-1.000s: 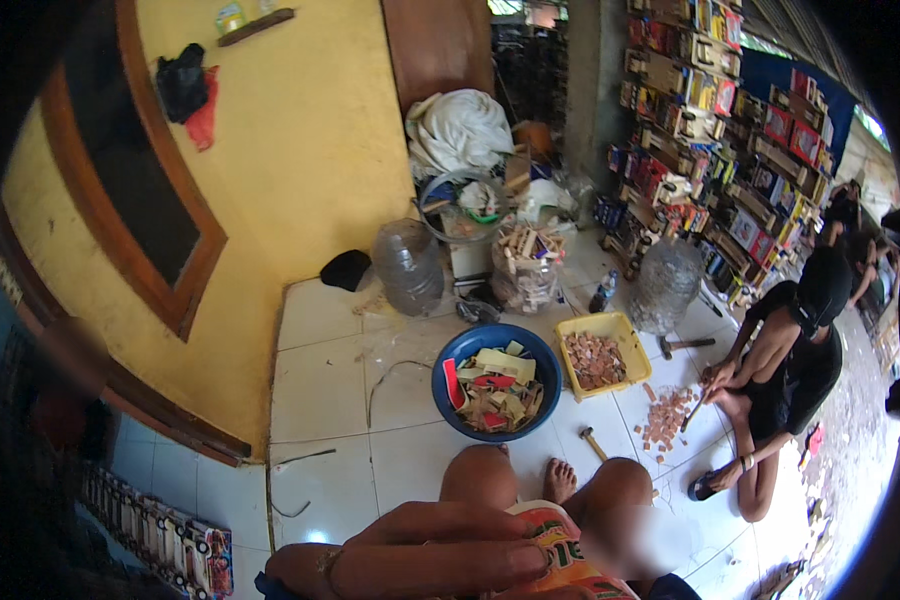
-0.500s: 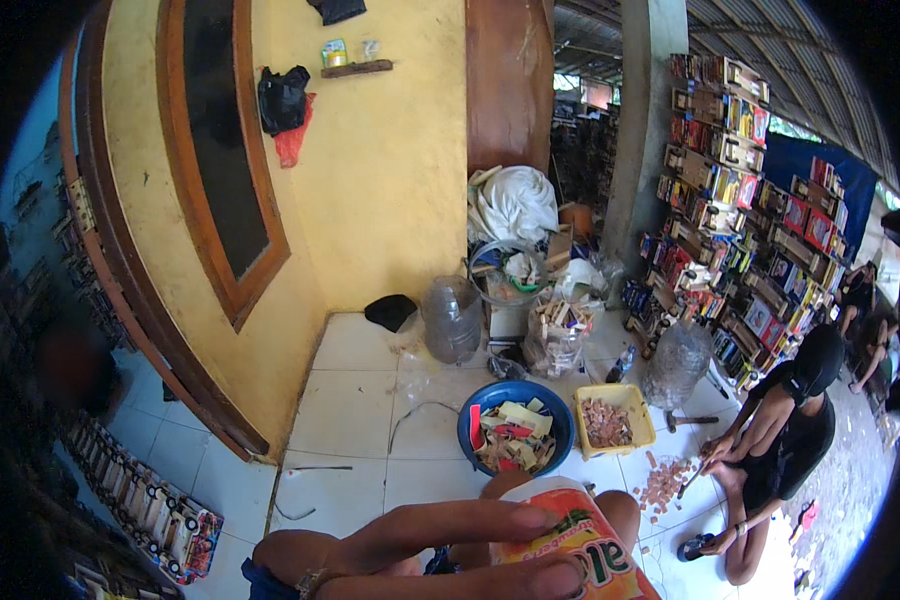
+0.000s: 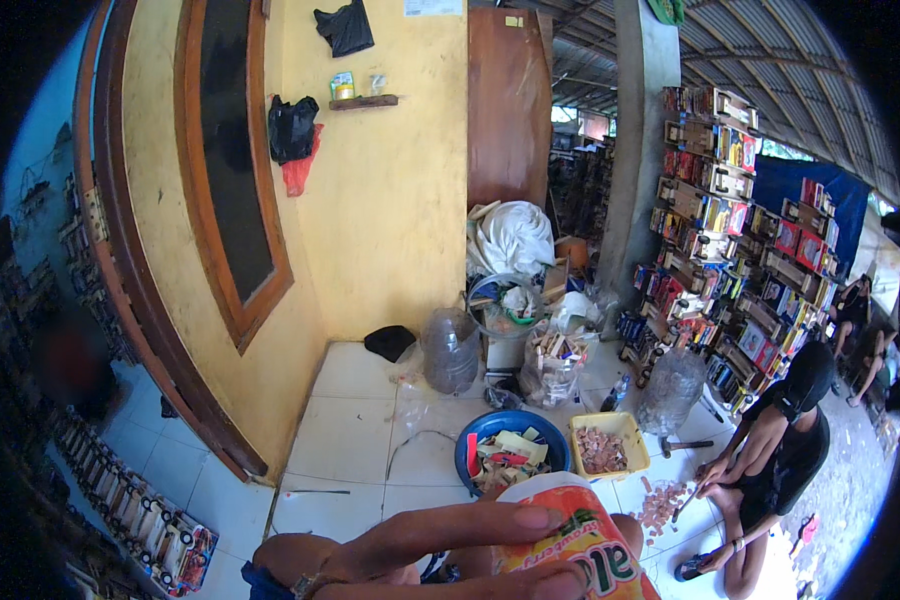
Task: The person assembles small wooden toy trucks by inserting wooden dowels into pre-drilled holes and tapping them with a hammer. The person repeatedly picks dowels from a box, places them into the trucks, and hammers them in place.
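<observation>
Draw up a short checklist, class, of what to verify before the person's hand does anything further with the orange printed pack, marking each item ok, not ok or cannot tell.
1. Left hand has fingers laid across the orange printed pack: ok.
2. Right hand in view: not ok.
3. Whole pack visible: not ok, the lower edge cuts it off.
4. Blue basin and yellow tray sit apart from the pack: ok.
5. Seated person is off to the right: ok.
6. Pack sealed or open: cannot tell.

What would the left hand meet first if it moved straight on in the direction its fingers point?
The left hand already lies against the orange printed packet. Its fingers point rightward across it, so it meets the packet first; depth beyond is unclear.
</observation>
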Motion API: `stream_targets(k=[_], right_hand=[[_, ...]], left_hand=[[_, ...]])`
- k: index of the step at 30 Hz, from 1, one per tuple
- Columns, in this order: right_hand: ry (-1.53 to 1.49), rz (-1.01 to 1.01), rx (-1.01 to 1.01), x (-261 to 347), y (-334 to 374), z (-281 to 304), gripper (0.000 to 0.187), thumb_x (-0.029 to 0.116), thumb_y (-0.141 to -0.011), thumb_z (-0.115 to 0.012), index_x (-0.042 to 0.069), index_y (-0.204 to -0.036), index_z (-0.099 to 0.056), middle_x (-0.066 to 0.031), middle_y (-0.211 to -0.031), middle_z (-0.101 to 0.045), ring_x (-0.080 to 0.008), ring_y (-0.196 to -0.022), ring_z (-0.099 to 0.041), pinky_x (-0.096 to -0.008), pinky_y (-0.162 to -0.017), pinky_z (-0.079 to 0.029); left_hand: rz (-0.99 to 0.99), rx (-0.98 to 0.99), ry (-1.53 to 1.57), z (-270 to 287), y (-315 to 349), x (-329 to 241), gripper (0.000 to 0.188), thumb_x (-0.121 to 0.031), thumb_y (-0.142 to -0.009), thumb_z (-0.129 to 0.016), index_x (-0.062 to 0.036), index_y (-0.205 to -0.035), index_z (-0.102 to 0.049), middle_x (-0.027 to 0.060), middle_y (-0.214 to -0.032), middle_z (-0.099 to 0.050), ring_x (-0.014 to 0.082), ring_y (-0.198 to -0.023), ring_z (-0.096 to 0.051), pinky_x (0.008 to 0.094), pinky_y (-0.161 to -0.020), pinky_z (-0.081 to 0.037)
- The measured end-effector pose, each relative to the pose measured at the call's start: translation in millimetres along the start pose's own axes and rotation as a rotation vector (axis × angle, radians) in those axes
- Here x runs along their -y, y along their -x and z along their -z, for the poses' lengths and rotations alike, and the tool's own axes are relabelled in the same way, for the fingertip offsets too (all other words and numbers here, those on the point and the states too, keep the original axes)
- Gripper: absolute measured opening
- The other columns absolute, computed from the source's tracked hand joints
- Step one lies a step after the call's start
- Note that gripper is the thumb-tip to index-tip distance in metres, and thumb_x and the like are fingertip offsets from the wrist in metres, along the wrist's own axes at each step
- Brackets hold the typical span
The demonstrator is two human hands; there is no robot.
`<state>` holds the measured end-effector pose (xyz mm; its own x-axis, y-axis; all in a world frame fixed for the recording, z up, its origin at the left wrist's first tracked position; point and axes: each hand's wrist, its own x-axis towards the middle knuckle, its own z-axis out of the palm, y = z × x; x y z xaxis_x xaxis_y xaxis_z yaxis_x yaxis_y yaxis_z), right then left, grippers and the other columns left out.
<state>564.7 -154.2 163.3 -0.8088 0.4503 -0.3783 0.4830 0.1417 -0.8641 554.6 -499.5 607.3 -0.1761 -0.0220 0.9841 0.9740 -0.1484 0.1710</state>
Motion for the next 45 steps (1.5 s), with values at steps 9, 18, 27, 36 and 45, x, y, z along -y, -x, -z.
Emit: stream_targets(k=[9,18,27,36,45], right_hand=[[0.005,-0.019,-0.018,16,-20,13,0.041,0.038,-0.095,-0.067,0.004,-0.119,-0.069,-0.0212,-0.112,-0.070,-0.0342,-0.106,-0.068,-0.0413,-0.092,-0.052],[-0.007,-0.050,-0.024,18,-36,25,0.041,0.038,-0.095,-0.067,0.005,-0.119,-0.069,-0.0216,-0.111,-0.070,-0.0348,-0.106,-0.067,-0.0416,-0.092,-0.052],[-0.042,-0.107,-0.042,-25,-44,32,0.041,0.038,-0.095,-0.067,0.005,-0.119,-0.069,-0.0220,-0.111,-0.070,-0.0355,-0.106,-0.067,-0.0418,-0.092,-0.052],[-0.117,-0.277,-0.056,-159,-58,2,0.041,0.038,-0.095,-0.067,0.005,-0.118,-0.069,-0.0225,-0.111,-0.070,-0.0361,-0.106,-0.067,-0.0421,-0.092,-0.052],[0.184,-0.154,-0.347,-252,-106,-30,0.040,0.036,-0.093,-0.068,0.005,-0.118,-0.067,-0.0208,-0.112,-0.067,-0.0381,-0.102,-0.066,-0.0455,-0.089,-0.051]], left_hand=[[-0.171,-0.138,0.068,-24,-9,17,0.110,-0.006,-0.063,-0.092,-0.0360,-0.143,-0.023,-0.0105,-0.113,-0.064,0.0203,-0.107,-0.063,0.0469,-0.090,-0.062],[-0.250,-0.216,0.207,-58,-15,42,0.119,-0.007,-0.060,-0.093,-0.0364,-0.146,-0.017,-0.0093,-0.113,-0.065,0.0212,-0.106,-0.063,0.0481,-0.090,-0.062],[0.011,-0.147,0.073,-108,8,68,0.115,-0.007,-0.064,-0.093,-0.0333,-0.145,-0.016,-0.0023,-0.106,-0.065,0.0208,-0.097,-0.064,0.0432,-0.082,-0.061],[0.277,0.073,0.227,-160,77,177,0.113,-0.010,-0.068,-0.091,-0.0185,-0.149,-0.014,0.0072,-0.113,-0.061,0.0221,-0.105,-0.063,0.0401,-0.092,-0.056],[0.886,0.625,0.356,-265,248,428,0.092,-0.014,-0.079,-0.086,-0.0039,-0.147,-0.024,0.0146,-0.117,-0.057,0.0213,-0.108,-0.063,0.0352,-0.095,-0.053]])
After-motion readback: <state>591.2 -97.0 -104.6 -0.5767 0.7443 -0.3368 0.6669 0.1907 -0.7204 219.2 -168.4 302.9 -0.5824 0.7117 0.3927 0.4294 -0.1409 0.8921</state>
